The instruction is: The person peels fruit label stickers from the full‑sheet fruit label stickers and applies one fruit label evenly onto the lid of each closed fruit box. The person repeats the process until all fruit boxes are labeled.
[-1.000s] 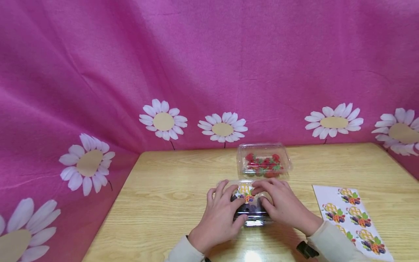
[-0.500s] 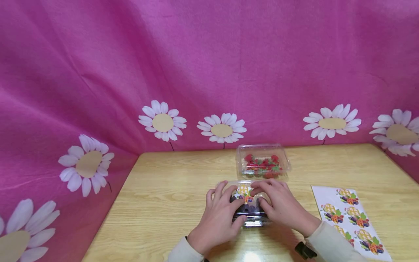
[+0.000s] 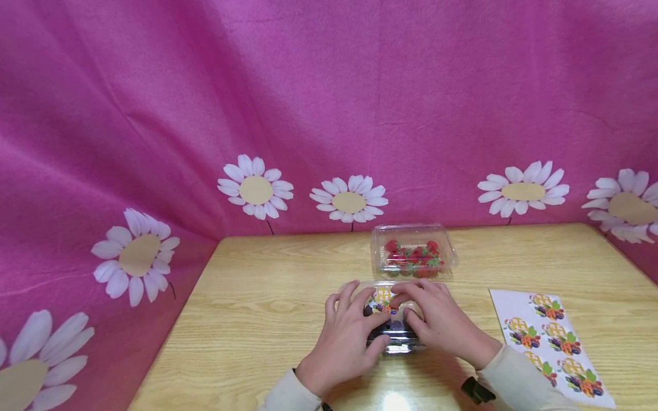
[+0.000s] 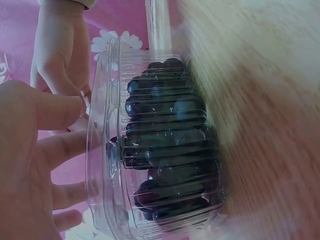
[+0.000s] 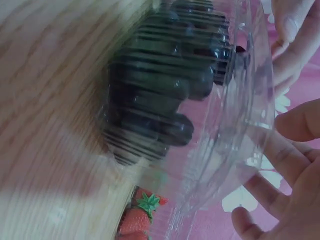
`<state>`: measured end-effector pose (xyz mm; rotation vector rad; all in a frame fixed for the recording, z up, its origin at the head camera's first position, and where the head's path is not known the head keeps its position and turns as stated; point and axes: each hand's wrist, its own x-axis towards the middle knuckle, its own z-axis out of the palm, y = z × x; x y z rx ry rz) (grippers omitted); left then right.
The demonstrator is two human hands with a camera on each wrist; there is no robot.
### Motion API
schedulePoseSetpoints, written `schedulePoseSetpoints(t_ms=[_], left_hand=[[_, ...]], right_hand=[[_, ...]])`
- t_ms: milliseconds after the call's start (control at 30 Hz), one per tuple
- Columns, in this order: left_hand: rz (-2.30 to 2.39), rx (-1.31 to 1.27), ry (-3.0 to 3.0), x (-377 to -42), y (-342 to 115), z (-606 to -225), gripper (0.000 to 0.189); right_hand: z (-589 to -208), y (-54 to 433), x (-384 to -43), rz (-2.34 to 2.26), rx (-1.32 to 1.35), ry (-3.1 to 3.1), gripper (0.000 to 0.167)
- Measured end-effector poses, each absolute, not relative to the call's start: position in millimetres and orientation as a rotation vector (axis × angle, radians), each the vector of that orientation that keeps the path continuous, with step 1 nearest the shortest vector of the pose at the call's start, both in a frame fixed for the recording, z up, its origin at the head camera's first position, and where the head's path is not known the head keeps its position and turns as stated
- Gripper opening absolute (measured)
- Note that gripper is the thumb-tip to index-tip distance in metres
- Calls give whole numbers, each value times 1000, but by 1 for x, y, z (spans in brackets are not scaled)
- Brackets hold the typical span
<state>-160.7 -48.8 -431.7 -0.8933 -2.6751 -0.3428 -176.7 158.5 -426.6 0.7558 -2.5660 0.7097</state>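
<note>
A lidded clear plastic box (image 4: 107, 200) of dark grapes (image 4: 170, 170) sits on the table. On its lid lies a round fruit-print sticker (image 3: 383, 294). My left hand (image 3: 344, 337) spreads over the lid from the left, its index fingertip at the sticker's lower edge and its thumb near the box's front edge. From the right, my right hand (image 3: 444, 319) rests on the lid, fingers bent softly, fingertips at the sticker's right side. Both wrist views show the fingers flat against the lid's top, curled round nothing. The hands hide parts of the sticker and lid.
Just behind stands a second clear box (image 3: 377, 265) with red strawberries (image 3: 416, 257). A white sheet (image 3: 509, 305) of similar stickers lies to the right. A pink curtain (image 3: 411, 103) with daisies hangs at the table's (image 3: 267, 297) back edge and left side.
My left index finger has slid slightly right along the sticker's lower part. My right fingertips have shifted a little left over it. The boxes stay in place.
</note>
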Motion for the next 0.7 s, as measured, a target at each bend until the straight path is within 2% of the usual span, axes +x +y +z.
schedulePoseSetpoints(t_ms=[167, 700], left_hand=[[-353, -895, -2685, -160, -49, -432, 30], [-416, -826, -2801, -165, -55, -429, 35]], right_hand=[[-426, 161, -179, 733, 720, -2598, 36], [-421, 154, -185, 712, 715, -2654, 29]])
